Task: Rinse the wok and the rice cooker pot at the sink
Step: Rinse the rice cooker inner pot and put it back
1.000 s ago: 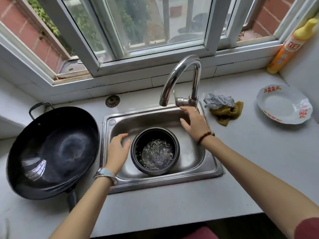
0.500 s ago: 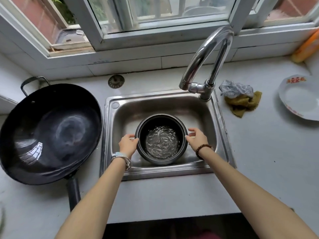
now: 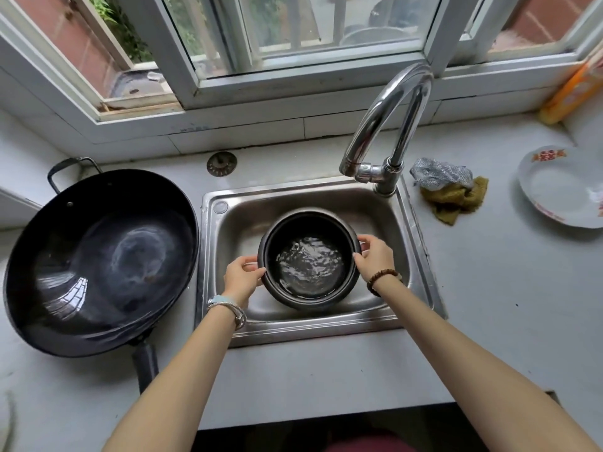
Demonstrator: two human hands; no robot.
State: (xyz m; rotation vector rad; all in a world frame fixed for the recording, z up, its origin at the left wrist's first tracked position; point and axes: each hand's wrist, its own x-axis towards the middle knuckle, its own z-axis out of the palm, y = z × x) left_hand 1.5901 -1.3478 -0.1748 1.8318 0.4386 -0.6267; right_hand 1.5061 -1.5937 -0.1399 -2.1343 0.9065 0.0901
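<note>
The grey countertop (image 3: 473, 305) runs across the whole view under the window. On its left part lies the black wok (image 3: 101, 262), open side up, its long handle pointing back toward the person and its rim just beside the left edge of the sink. The steel sink (image 3: 326, 324) is set in the middle, straight ahead of the body. The faucet (image 3: 388, 125) arches up from the sink's rear right corner, its mouth over the rear right of the basin with no stream visible from it.

The rice cooker pot (image 3: 310, 227) is inside the basin, forward and left of that mouth, mouth up and roughly level. Whether it rests on the sink floor or is lifted off it cannot be told. It lies dead centre between the two arms, so neither is nearer.

The left hand (image 3: 243, 278) grasps the pot's left rim with curled fingers, and the right hand (image 3: 373, 259) grasps the right rim directly opposite. The line between the grips crosses the pot from side to side. Rippled water (image 3: 310, 262) covers the pot's bottom.

With this hold, the likely next step is a swirl and a tip forward or back over that side-to-side line, emptying into the basin. The wok, when its turn comes, lies on the left hand's side
</note>
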